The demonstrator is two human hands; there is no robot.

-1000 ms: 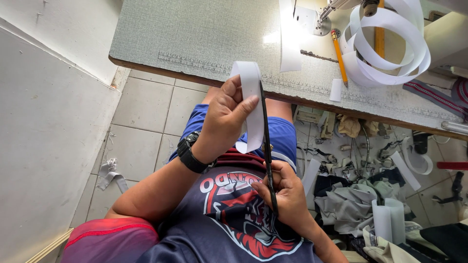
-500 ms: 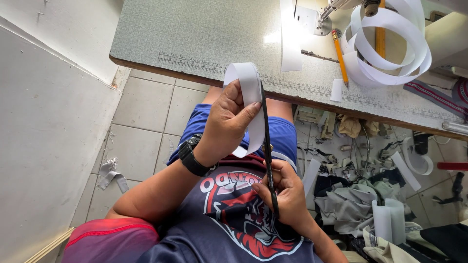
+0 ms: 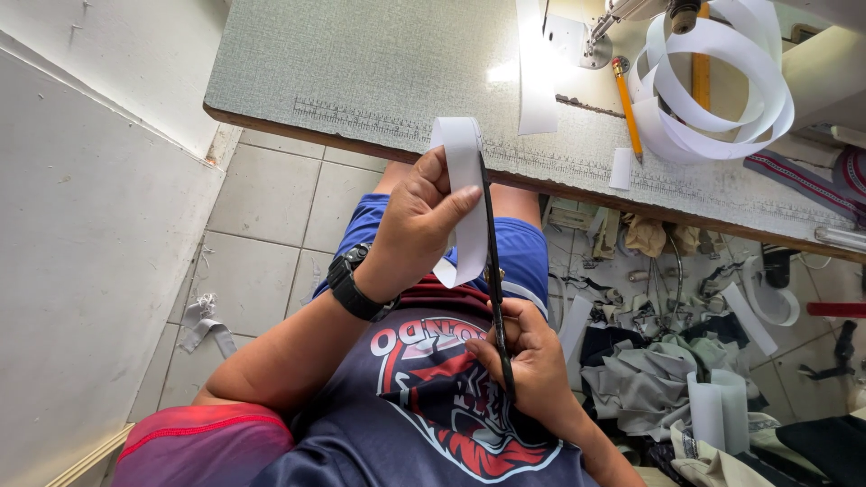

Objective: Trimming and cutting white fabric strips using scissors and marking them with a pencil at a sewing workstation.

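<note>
Head view: left hand point(image 3: 417, 221) has lifted its folded white strip point(image 3: 464, 194) slightly, grip pinching it above the lap; right hand point(image 3: 532, 356) stays clenched on black scissors point(image 3: 493, 271) alongside, below the tabletop point(image 3: 379, 72)

— How's the light?
— Bright and even, daylight-like. A white glare patch sits on the worktop point(image 3: 379, 81) near its far edge, washing out the grey surface there.
— Shadows?
— Soft ones, darkest under the worktop's front edge.
— Sharpness?
— Crisp in the middle. Straight lines bow toward the corners, a wide-lens effect, and the clutter on the floor point(image 3: 271, 207) looks slightly soft.
</note>
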